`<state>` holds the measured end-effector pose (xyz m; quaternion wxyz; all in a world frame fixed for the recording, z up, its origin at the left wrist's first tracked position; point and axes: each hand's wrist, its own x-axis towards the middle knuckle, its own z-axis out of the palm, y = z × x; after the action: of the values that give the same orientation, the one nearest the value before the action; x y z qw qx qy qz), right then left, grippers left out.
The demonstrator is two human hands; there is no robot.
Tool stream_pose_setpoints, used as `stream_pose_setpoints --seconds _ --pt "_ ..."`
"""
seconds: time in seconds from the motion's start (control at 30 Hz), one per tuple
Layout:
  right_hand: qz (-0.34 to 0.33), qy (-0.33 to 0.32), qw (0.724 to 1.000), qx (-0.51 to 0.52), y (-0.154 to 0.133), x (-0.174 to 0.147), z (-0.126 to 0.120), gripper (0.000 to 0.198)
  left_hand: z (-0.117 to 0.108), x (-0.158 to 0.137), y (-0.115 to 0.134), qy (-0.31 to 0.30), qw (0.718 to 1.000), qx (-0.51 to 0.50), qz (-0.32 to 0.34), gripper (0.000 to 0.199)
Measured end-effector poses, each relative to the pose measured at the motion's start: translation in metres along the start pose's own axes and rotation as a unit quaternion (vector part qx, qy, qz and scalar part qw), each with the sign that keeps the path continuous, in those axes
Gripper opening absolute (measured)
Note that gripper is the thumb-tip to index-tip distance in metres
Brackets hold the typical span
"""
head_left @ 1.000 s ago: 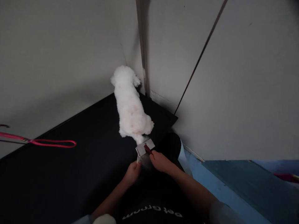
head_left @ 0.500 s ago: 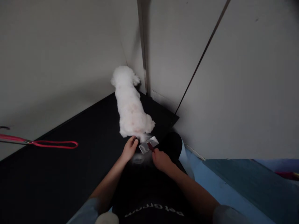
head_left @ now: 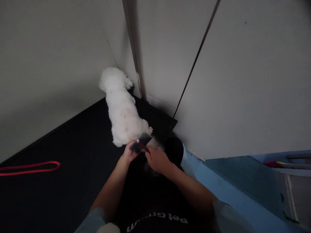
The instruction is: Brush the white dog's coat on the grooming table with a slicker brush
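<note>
A white, short-clipped dog (head_left: 123,113) stands on a black tabletop, its rear toward me and its head toward the wall corner. My right hand (head_left: 159,159) is closed around the dark red handle of a slicker brush (head_left: 141,142). The brush's flat, shiny head is tilted in front of the dog's rump. Just behind and below that head is my left hand (head_left: 130,152), close to the dog's hindquarters. The brush covers its fingers, so whether they grip the tail or fur does not show. Pale, blurred fur (head_left: 155,142) shows beside my right hand.
The black table (head_left: 73,139) runs along grey walls (head_left: 60,64) that meet behind the dog. A red leash loop (head_left: 31,166) hangs or lies at the left. On the right, below the wall, are a blue floor surface (head_left: 218,187) and a red-ended stick (head_left: 274,164).
My right hand has brought the brush up and left, over my left hand's fingers. The brush head has turned and looks darker. The whole view has shifted, moving the dog leftward.
</note>
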<state>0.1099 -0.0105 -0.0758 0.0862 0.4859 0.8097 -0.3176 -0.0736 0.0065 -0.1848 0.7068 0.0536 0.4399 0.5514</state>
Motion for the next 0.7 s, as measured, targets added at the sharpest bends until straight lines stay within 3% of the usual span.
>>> stream_pose_setpoints --seconds 0.1,0.23,0.3,0.37,0.5,0.6,0.7 --pt "0.071 -0.018 0.997 -0.001 0.025 0.004 0.016 0.033 -0.001 0.003 0.0 0.006 0.999 -0.029 0.02 0.026" --pt "0.137 -0.128 0.981 -0.042 0.087 -0.055 0.037 0.033 -0.004 0.01 -0.005 0.027 0.997 -0.061 0.033 0.028" --pt "0.145 -0.16 0.975 -0.047 0.094 -0.076 0.03 0.032 -0.005 0.013 -0.009 0.033 0.997 -0.059 0.029 0.025" --pt "0.107 -0.138 0.984 -0.022 0.077 -0.07 0.016 0.034 -0.006 0.014 -0.01 0.033 0.999 -0.038 0.016 0.023" --pt "-0.009 -0.028 0.999 0.03 0.028 -0.006 -0.005 0.038 -0.005 0.008 -0.007 0.057 0.998 0.017 -0.036 0.015" --pt "0.042 -0.019 0.999 0.011 0.04 0.011 -0.001 0.036 -0.002 0.002 -0.006 0.049 0.998 0.005 -0.026 0.022" --pt "0.14 -0.061 0.987 -0.046 0.086 -0.018 0.005 0.033 0.002 0.0 -0.008 0.035 0.999 -0.007 0.008 0.028"
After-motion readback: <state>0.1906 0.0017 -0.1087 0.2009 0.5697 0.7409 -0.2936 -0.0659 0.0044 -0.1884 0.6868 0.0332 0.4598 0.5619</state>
